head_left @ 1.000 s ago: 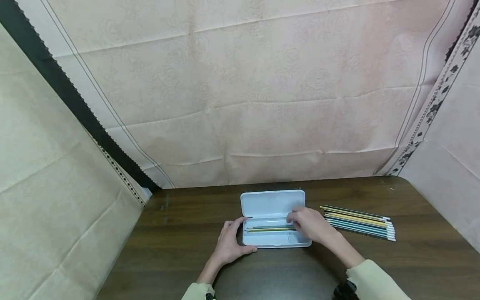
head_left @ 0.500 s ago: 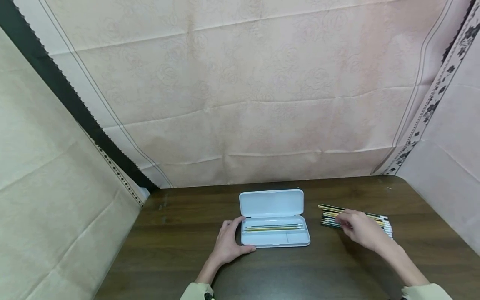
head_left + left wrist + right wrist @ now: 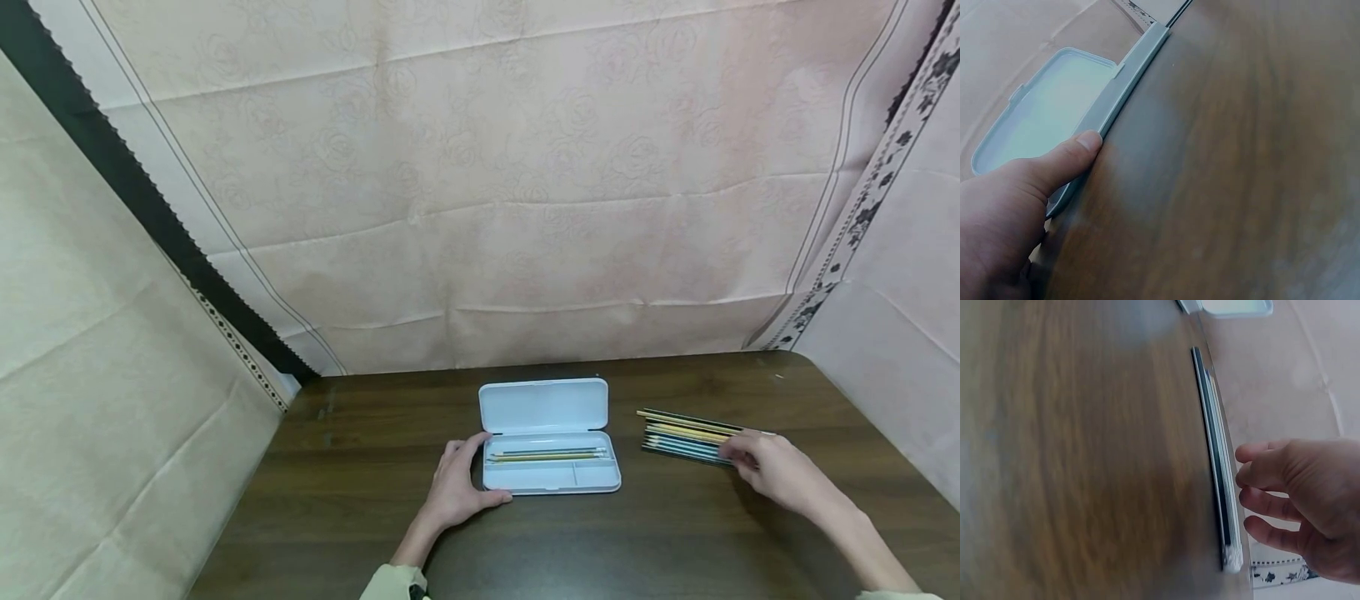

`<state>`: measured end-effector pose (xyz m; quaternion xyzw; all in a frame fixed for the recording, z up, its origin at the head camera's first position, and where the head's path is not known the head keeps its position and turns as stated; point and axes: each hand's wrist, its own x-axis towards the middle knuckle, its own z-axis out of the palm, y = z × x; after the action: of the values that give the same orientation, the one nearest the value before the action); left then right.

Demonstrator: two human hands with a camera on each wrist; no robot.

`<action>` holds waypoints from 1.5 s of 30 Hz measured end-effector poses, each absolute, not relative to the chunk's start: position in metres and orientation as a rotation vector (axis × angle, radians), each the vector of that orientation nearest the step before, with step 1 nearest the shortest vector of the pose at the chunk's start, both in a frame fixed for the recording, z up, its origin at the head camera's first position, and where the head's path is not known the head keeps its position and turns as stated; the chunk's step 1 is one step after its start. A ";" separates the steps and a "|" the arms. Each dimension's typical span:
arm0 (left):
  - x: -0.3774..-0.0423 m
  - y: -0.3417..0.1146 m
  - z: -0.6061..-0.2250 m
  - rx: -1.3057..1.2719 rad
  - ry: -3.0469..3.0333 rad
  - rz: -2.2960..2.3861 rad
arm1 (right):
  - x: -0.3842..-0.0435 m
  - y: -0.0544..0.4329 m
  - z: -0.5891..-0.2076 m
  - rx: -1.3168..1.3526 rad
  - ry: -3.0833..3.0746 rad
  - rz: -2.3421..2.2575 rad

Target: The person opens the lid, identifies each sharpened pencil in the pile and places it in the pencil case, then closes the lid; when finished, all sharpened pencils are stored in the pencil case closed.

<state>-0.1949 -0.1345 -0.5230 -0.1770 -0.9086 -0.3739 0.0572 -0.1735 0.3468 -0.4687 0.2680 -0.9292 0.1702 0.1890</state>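
A light blue pencil case (image 3: pixel 528 479) stands with its lid raised, and a few pencils (image 3: pixel 551 455) lie in its long back compartment. My left hand (image 3: pixel 456 490) holds the case's left end; in the left wrist view the thumb (image 3: pixel 1072 156) presses against its front wall. To the right, a row of loose pencils (image 3: pixel 682 440), green, yellow and blue with white ends, lies on the table. Over their right end is my right hand (image 3: pixel 776 471), hiding the white ends from the head camera. Its fingers (image 3: pixel 1270 503) are loosely bent beside the pencils, with nothing seen between them.
The brown wooden table (image 3: pixel 360 517) ends at a back edge against a pale patterned cloth (image 3: pixel 525 208). More cloth hangs at the left (image 3: pixel 127 400) and right (image 3: pixel 900 333). The case's lid (image 3: pixel 543 406) leans up behind its base.
My right hand has left the pencil case and gone right to the loose pencils, then slid along them toward their white ends. My left hand has stayed at the case.
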 end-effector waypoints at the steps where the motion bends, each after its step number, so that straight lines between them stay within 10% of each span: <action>1: -0.195 -0.134 -0.523 -0.537 -2.756 -1.134 | -0.173 0.349 -0.470 0.752 -2.613 0.490; 45: -0.195 -0.135 -0.522 -0.546 -2.761 -1.140 | -0.170 0.378 -0.484 0.710 -2.600 0.505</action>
<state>-0.1953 -0.1349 -0.5221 -0.1794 -0.9080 -0.3750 0.0524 -0.1702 0.3783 -0.4835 0.2537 -0.9293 0.1806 0.1986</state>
